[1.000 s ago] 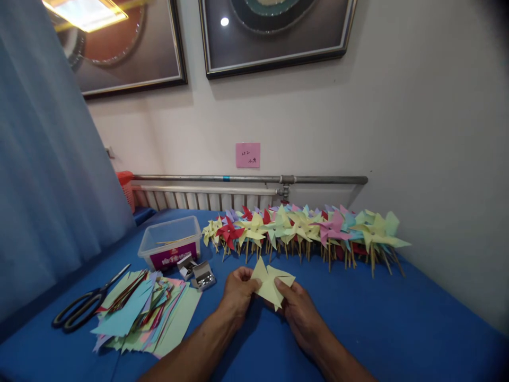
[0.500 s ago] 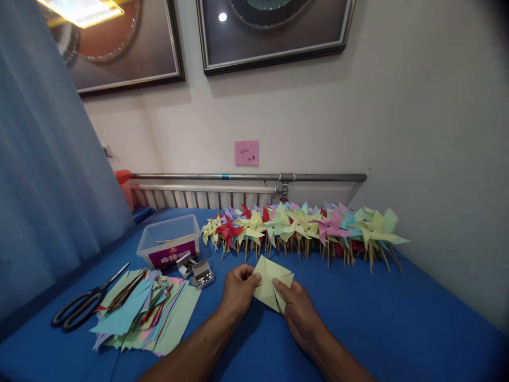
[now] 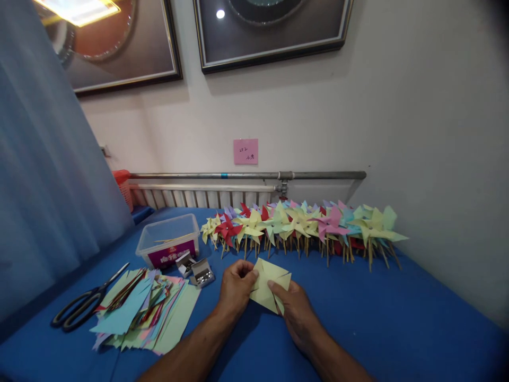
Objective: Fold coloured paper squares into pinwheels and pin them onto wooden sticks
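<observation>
blue curtain (image 3: 43,159) | two framed pictures (image 3: 274,40), up high | pink note (image 3: 245,152) (handwritten) above metal pipe (image 3: 254,175) | red basket (image 3: 125,194)

Smooth, matt paper is being shown by the pale yellow square (image 3: 262,289) near the near edge of the surface (image 3: 382,318), itself being seen in dull, cloth-like blue. Matt paper is also being displayed by the cut sheets (image 3: 137,310) toward the near left corner and by the pinwheels (image 3: 297,225) along the far edge, whose sticks (image 3: 327,255) are being seen as unvarnished wood. Clear, faintly glossy plastic is being presented by the tub (image 3: 145,256), shiny metal by the small pieces (image 3: 204,278) in boxes (image 3: 200,265) of dull card, and smooth metal by the scissor blades (image 3: 118,273).
</observation>
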The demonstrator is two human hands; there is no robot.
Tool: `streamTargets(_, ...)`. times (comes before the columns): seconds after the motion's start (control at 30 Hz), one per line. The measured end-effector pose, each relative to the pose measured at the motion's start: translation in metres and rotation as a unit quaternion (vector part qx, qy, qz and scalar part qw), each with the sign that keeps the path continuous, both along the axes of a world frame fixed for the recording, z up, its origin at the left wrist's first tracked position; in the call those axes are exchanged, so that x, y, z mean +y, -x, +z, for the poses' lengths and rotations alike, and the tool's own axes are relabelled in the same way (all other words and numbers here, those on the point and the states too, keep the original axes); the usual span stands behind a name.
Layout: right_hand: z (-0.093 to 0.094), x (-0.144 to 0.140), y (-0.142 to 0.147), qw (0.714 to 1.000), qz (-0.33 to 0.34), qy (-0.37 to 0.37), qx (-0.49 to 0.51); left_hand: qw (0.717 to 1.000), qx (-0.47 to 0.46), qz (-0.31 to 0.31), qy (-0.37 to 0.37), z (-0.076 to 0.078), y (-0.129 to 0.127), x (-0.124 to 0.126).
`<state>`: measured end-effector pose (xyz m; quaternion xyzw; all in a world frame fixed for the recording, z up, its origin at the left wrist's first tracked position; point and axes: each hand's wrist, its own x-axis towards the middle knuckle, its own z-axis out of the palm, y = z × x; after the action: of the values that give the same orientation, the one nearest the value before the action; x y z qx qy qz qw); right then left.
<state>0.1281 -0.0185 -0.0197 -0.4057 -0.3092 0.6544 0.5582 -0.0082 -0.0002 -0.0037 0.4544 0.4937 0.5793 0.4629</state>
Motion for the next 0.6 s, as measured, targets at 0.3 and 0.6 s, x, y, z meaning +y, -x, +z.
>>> streamTargets(0.3,-0.0075,0.0028,0.0016,0.998,-0.056,-0.022,-0.034,1.0,0.016,0.002,-0.006,-0.0008,-0.0005,-0.0017)
streamTargets(0.6,-0.0002,0.0002,0.0029,0.998,-0.053,-0.013,-0.034,0.996,0.08,0.007,-0.043,0.0009,-0.0019,-0.0054)
